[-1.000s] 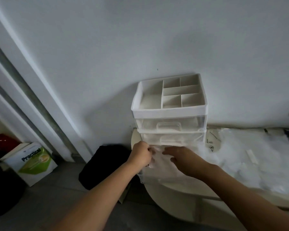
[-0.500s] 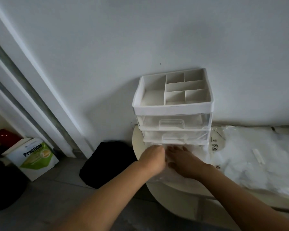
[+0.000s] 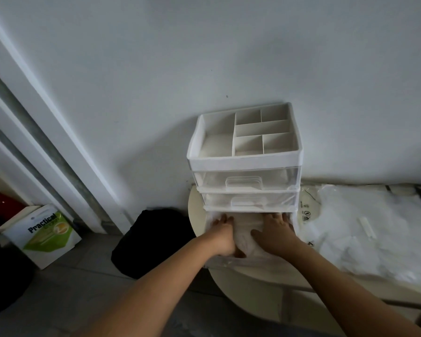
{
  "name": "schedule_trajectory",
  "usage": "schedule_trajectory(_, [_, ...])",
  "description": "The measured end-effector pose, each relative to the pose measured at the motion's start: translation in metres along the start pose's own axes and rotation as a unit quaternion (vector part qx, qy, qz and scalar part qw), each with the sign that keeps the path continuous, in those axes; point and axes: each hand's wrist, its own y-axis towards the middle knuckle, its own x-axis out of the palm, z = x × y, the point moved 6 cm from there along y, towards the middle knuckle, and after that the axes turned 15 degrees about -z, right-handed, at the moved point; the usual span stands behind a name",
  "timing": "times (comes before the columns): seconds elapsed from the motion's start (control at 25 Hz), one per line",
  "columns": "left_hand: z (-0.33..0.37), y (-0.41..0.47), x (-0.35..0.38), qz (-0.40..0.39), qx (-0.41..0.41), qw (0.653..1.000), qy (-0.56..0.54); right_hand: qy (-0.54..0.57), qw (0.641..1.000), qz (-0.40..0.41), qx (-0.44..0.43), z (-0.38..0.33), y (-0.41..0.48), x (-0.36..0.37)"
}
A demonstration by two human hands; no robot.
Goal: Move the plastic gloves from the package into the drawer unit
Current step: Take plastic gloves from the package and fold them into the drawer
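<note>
A white drawer unit [image 3: 244, 164] with a divided top tray and clear drawers stands on a round table against the wall. Its bottom drawer [image 3: 219, 262] is pulled out toward me. A stack of translucent plastic gloves [image 3: 246, 233] lies inside it. My left hand [image 3: 223, 233] presses flat on the left side of the stack, fingers pointing into the unit. My right hand [image 3: 276, 232] presses flat on the right side, thumb spread. The plastic package [image 3: 309, 210] lies right of the unit, with more loose plastic [image 3: 374, 229] spread beyond it.
The round cream table [image 3: 253, 283] juts out over a grey floor. A black bag [image 3: 153, 242] sits on the floor left of it. Further left stand a white and green box [image 3: 43, 234] and a dark object, beside a white door frame [image 3: 46, 132].
Both hands moved forward into the open bottom drawer and spread apart, flattening the gloves; earlier they held the stack together at the drawer's front. The camera view shifted slightly.
</note>
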Motion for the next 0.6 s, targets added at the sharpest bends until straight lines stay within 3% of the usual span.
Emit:
schedule_trajectory(0.2, [0.001, -0.001, 0.001, -0.001, -0.007, 1.0, 0.008, -0.033, 0.999, -0.021, -0.023, -0.003, -0.008, 0.0])
schedule_trajectory(0.4, [0.009, -0.01, 0.001, -0.015, -0.013, 0.999, 0.033, -0.072, 0.987, -0.074, -0.122, -0.017, -0.044, -0.033])
schedule_trajectory(0.6, [0.006, -0.019, -0.006, -0.001, -0.021, 0.999, 0.025, 0.006, 0.99, 0.037, -0.139, 0.024, -0.087, -0.094])
